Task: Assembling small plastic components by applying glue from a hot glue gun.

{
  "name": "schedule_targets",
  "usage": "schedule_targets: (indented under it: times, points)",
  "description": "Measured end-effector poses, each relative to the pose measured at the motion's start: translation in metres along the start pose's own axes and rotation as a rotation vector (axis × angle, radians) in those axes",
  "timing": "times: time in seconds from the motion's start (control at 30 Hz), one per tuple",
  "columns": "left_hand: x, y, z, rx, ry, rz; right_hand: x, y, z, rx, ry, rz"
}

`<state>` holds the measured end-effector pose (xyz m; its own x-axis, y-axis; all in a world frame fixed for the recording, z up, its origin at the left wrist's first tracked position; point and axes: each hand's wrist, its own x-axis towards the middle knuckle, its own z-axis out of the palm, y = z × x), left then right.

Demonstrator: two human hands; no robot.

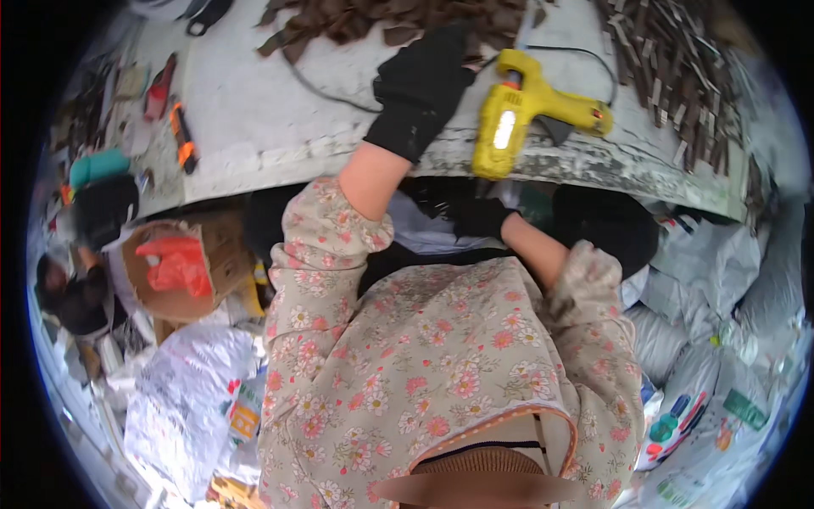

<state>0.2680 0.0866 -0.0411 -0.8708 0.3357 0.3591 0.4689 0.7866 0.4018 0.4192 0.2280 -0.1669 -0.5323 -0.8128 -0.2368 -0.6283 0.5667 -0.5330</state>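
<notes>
My left hand, in a black glove, stretches forward over the white table to a pile of dark brown fabric-like pieces. Its fingertips are lost against the pile, so I cannot see whether they hold a piece. My right hand, also gloved in black, is low over my lap, just under the table's near edge. Its fingers blur into the dark there. Between and beyond the hands lies a yellow glue gun, its nozzle toward the near edge and its handle to the right, touched by neither hand.
Dark brown strips with pale ends cover the table's right side. An orange-and-black cutter and a red tool lie on the left. A cardboard box with a red bag stands below left. White sacks crowd the right. Another person is far left.
</notes>
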Motion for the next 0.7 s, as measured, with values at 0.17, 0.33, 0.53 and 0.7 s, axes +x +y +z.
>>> schedule_targets:
  times: [0.17, 0.33, 0.53, 0.7]
  points:
    - [-0.001, 0.002, 0.0, -0.251, -0.071, -0.039, -0.12, -0.018, -0.13, 0.732, 0.083, 0.171]
    - [-0.05, 0.012, -0.038, -0.686, -0.093, -0.192, -0.154, 0.077, -0.234, -0.092, 0.823, 0.813]
    - [-0.077, 0.016, -0.044, -0.827, -0.033, -0.385, -0.155, 0.193, -0.289, -0.251, 0.497, 1.178]
    - [-0.083, 0.014, -0.045, -0.801, -0.063, -0.51, -0.204, 0.224, -0.273, 0.03, 0.74, 0.762]
